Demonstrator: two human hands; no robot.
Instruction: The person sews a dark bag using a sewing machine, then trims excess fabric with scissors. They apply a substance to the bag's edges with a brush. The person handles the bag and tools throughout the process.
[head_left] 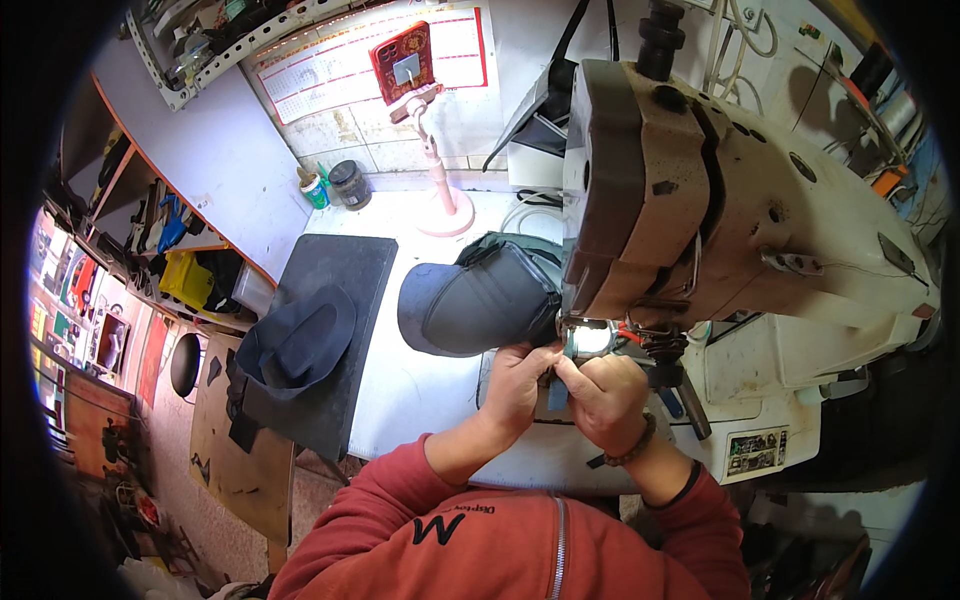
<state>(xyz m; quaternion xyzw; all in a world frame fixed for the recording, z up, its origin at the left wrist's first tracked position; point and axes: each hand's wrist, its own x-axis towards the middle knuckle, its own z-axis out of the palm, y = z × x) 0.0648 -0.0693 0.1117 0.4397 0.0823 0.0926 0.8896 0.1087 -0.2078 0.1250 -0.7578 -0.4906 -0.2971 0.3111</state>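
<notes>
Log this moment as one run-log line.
left hand: gripping grey cap edge | right hand: pinching edge under sewing machine needle | second cap: on dark mat

Dark grey cap [470, 300] under the sewing machine head
It is laid crown-up with the brim pointing left, its rear edge held at the lit needle area.

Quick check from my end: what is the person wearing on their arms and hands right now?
Both arms are in red long sleeves, pushed up the forearms. The top has a zip down the front and dark lettering on the chest. A dark cuff shows under the right sleeve. The right hand has a brown bead bracelet at the wrist. The left hand is bare; no gloves.
</notes>
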